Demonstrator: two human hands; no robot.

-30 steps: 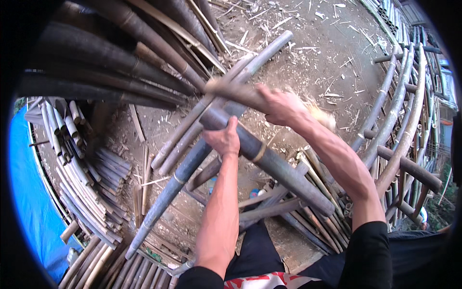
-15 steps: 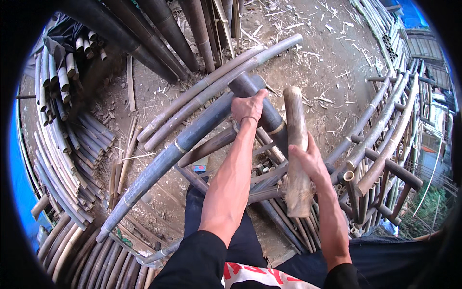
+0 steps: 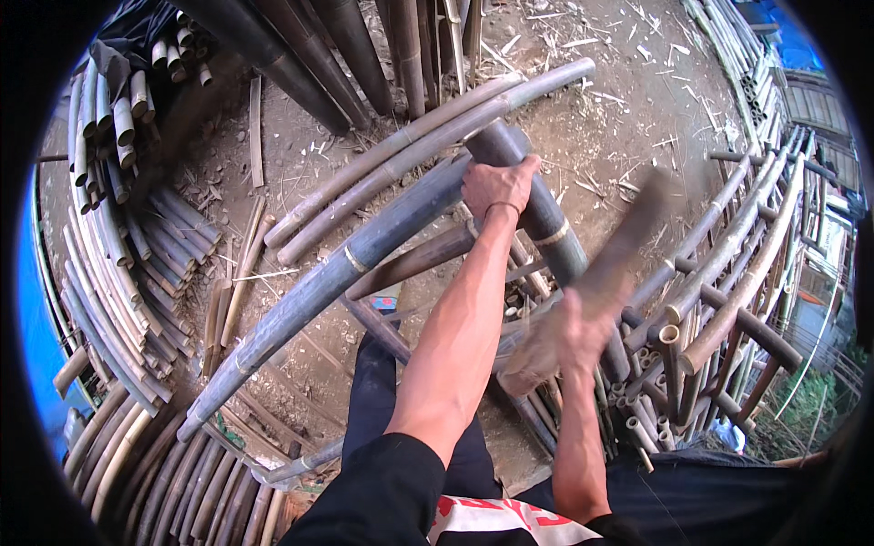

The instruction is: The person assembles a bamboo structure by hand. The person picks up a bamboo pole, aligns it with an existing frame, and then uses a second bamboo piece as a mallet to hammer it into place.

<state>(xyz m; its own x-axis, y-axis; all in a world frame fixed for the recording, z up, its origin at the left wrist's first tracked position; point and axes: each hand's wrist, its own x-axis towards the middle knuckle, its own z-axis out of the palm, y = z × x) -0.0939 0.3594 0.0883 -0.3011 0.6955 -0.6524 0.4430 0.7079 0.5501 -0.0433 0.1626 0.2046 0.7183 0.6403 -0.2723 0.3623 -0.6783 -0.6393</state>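
Note:
My left hand (image 3: 496, 189) is wrapped round the upper part of a thick dark bamboo piece (image 3: 552, 227), which slants down to the right. Behind that hand, the upper end of a long dark bamboo pole (image 3: 300, 305) meets this piece; the pole runs down to the lower left. My right hand (image 3: 583, 335) is closed round a short, thick wooden club (image 3: 619, 246). Motion smears the club, which tilts up to the right with its frayed end at lower left. Whether it touches the dark bamboo piece, I cannot tell.
Two bamboo poles (image 3: 401, 159) lie beyond the long pole. Thick dark poles (image 3: 337, 55) stand at the far side. Bamboo stacks (image 3: 109, 300) fill the left, and a bamboo rack (image 3: 728, 282) stands at right. Wood chips litter the dirt ground (image 3: 628, 109).
The club has swung from nearly upright to a slant, its top moving right and its frayed end left. My right hand has turned with it. My left hand keeps its grip on the bamboo.

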